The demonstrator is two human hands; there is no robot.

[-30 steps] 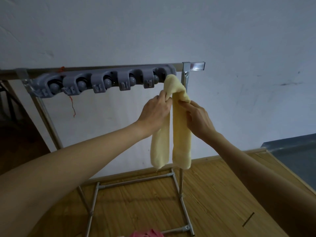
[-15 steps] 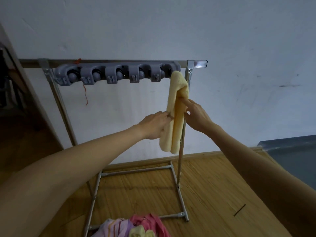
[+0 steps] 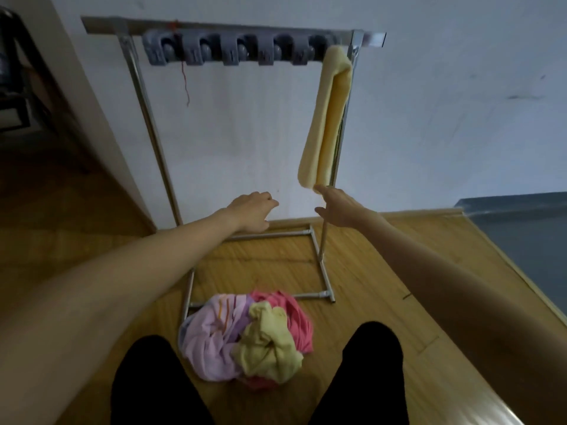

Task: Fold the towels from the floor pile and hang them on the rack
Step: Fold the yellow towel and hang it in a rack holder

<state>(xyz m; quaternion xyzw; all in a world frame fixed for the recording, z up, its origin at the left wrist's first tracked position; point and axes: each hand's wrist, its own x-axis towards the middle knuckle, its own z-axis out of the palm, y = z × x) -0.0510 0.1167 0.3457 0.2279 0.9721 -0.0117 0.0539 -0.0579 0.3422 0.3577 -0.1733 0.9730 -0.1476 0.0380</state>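
Head view: our right hand (image 3: 340,207) is open, index tip touching the bottom hem of the yellow towel (image 3: 326,118), which hangs folded over the rack (image 3: 233,26) bar's right end. Left hand (image 3: 253,214) loosely curled, empty. The floor pile (image 3: 245,335) lies well below both hands, between our legs. Risk: brushing that hem could drag the towel off the bar, since nothing clips it.

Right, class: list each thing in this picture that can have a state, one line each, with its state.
Yellow towel: folded, hanging on the rack.
Rack: upright, one towel on it.
Floor pile: crumpled, unfolded.
Left hand: empty.
Right hand: open, fingertip at the towel's bottom edge.
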